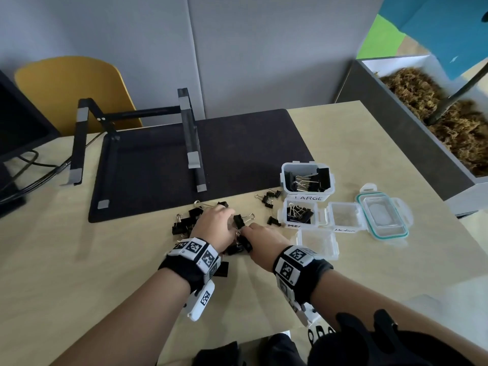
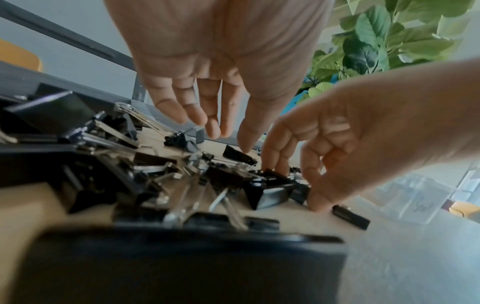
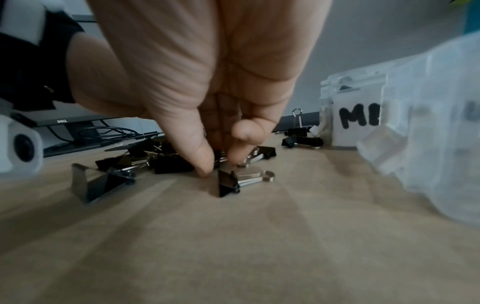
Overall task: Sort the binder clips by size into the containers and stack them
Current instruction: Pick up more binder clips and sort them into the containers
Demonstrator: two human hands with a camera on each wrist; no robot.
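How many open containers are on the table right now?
3: the LARGE container farthest back, the medium container just in front of it, and an empty clear container nearest the right hand.

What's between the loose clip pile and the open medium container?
Nothing blocks the way: only bare table and a stray binder clip lie between the pile and the open medium container.
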